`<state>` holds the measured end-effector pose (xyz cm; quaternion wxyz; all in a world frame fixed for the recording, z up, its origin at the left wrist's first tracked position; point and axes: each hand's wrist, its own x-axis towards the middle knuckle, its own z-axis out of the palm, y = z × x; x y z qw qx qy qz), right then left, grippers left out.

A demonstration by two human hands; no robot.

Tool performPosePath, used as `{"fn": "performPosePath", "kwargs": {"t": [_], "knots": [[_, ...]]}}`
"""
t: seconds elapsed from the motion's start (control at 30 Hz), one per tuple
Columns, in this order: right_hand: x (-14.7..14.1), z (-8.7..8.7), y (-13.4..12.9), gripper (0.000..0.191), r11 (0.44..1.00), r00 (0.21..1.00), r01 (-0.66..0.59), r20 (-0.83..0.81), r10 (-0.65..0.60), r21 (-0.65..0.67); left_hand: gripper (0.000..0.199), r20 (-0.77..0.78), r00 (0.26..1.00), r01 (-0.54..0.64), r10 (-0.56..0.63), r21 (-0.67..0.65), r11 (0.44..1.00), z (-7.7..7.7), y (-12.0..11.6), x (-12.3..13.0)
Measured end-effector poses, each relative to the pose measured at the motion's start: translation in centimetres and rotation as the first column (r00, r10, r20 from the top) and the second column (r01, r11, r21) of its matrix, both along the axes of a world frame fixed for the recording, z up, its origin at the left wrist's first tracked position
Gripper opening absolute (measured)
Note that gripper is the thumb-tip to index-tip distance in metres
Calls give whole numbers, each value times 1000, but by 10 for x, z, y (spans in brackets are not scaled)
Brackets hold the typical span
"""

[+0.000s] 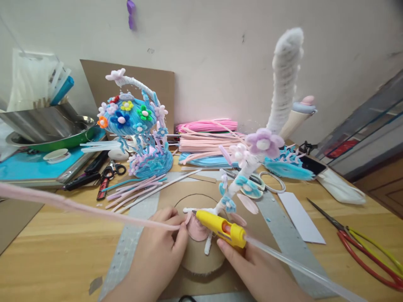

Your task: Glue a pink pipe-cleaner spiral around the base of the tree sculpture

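My left hand (162, 243) pinches a long pale pink pipe cleaner (94, 214) that trails off to the left edge. Its near end meets a pink coiled disc (197, 230) on a round outline drawn on the cardboard sheet (195, 260). In my right hand (245, 264) is a yellow hot glue gun (220, 226), its nozzle tip at the coil's upper edge beside my left fingertips. A clear glue stick (299, 266) juts from its back. From the cardboard rises a white wrapped stem (233, 188) with purple, pink and blue fuzzy flowers.
A blue flowered pipe-cleaner piece (134, 121) stands at the back left, near black scissors (113, 168). Bundles of pink pipe cleaners (208, 144) lie by the wall. Red-and-yellow-handled scissors (362, 247) and a white card (300, 218) lie right. A metal bowl (44, 121) is far left.
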<state>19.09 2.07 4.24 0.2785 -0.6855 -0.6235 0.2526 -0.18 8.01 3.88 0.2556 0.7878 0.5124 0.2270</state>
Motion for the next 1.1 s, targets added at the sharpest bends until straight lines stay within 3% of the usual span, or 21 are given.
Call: {"fn": "performPosePath", "kwargs": {"t": [0.23,0.37,0.5,0.67,0.9,1.1], "knots": [[-2,-1,1,39,997,1000,11,20,-9,-72,33,-20,1000,-18,18,21,1000,-4,-1,-2],[-2,-5,-2,34,1000,998,10,67,-9,-15,30,-33,999,-19,21,43,999,-6,-1,-2],[1,-6,1,28,993,991,-101,96,94,65,30,-41,999,-4,6,70,998,-6,-1,-1],[3,-5,6,24,971,968,-237,95,232,43,32,-69,998,16,-9,92,996,-5,-1,0],[-2,-13,3,17,978,989,-145,64,137,147,29,-90,996,22,-14,89,996,-7,-2,-1],[-2,-8,4,21,985,991,-133,35,130,112,30,-87,996,13,-5,87,996,-6,-2,-1]]}}
